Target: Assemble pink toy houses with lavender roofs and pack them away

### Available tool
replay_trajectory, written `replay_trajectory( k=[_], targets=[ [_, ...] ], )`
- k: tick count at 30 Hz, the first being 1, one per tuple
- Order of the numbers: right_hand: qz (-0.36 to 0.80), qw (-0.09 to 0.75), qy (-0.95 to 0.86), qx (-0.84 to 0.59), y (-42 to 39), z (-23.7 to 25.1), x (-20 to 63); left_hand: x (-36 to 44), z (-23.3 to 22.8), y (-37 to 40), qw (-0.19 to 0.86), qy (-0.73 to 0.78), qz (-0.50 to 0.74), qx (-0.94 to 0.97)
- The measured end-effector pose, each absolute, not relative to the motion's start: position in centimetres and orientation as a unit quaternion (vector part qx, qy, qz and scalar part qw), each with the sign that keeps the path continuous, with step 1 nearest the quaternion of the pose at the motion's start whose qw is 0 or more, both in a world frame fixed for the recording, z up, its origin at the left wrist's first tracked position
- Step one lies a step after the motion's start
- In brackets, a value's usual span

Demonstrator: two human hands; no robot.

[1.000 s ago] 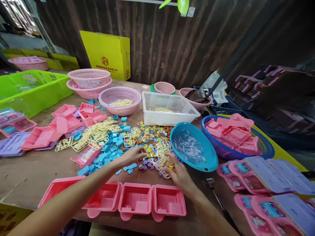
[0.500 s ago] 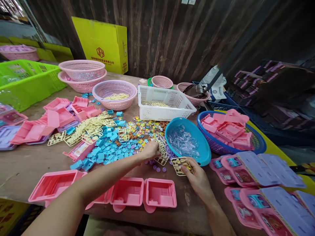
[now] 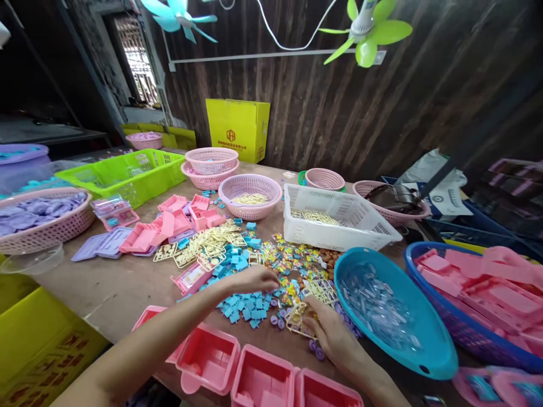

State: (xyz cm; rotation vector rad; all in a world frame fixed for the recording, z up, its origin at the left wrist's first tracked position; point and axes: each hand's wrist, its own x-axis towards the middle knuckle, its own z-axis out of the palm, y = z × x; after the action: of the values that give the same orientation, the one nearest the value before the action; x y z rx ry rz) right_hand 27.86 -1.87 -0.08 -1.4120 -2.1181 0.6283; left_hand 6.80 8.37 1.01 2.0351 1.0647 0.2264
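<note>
The right hand [image 3: 335, 339] is gripping a pale yellow, lattice-like plastic frame [image 3: 299, 316] lying flat on the tabletop [image 3: 127, 288], near the blue bowl [image 3: 428, 350]. The left hand [image 3: 254, 278] is hovering, fingers curled narrow, over small blue pieces [image 3: 246, 305].

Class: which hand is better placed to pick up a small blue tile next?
Left, probably. The left hand rests right above the blue tiles, while the right hand is busy holding a cream frame.
</note>
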Motion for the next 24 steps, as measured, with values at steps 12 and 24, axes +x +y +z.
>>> replay_trajectory(
  k=[12, 24],
  targets=[
    [0.240, 0.245, -0.787, -0.512, -0.4, 0.0, 26.8, 2.0, -0.3, 9.1, 0.139, 0.571, 0.060, 0.807],
    [0.253, 0.271, -0.742, -0.558, -1.4, -0.2, 27.8, 6.0, -0.5, 11.9, 0.162, 0.579, 0.016, 0.799]
  ],
)
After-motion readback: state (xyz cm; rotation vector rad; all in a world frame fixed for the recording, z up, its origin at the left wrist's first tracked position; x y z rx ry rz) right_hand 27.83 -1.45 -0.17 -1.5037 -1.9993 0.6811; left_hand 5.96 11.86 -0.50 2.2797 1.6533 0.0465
